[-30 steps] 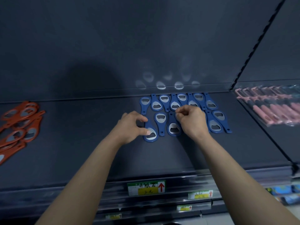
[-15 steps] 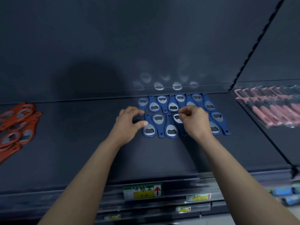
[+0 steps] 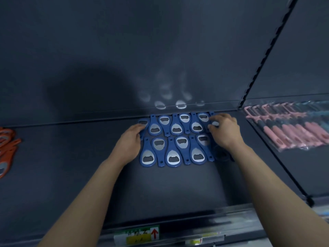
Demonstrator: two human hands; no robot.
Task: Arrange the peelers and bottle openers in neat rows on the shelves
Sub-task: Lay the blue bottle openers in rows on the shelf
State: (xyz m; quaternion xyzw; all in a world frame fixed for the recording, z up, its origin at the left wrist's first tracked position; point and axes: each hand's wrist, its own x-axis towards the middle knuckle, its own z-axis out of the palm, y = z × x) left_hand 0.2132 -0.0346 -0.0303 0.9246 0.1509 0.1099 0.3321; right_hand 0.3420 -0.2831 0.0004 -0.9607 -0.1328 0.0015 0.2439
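Several blue bottle openers (image 3: 173, 139) with metal heads lie in two tight rows, alternating head to tail, on the dark shelf (image 3: 178, 189). My left hand (image 3: 130, 141) rests against the left side of the block, its fingertips touching the leftmost opener of the back row (image 3: 143, 123). My right hand (image 3: 225, 131) is at the right end, fingers curled, pinching the end opener of the back row (image 3: 215, 123). It covers the right ends of both rows.
A loose heap of orange bottle openers (image 3: 7, 143) lies at the shelf's far left. Pink peelers (image 3: 292, 129) in clear wrap fill the neighbouring shelf bay on the right, beyond a slotted upright (image 3: 267, 56). A price label (image 3: 140, 235) sits on the front rail.
Both hands have moved apart from the middle of the front row to the outer ends of the block. The front row openers now lie closely side by side.
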